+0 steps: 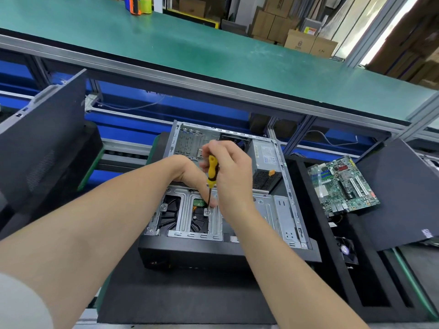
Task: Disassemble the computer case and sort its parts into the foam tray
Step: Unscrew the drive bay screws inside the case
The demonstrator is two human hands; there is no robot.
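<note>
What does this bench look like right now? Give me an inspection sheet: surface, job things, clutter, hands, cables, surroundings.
Surface: black mat under the computer case.
Job's things: case lies open, power supply inside; motherboard and small fan on the foam tray; left panel and right panel tilted at the sides.
Clutter: nothing seen.
Hands: right hand grips the screwdriver, tip on a drive-bracket screw; left hand fingers by the shaft, grip unclear.
Cables: thin cable hangs under the green shelf.
Surroundings: cardboard boxes behind the shelf.
</note>
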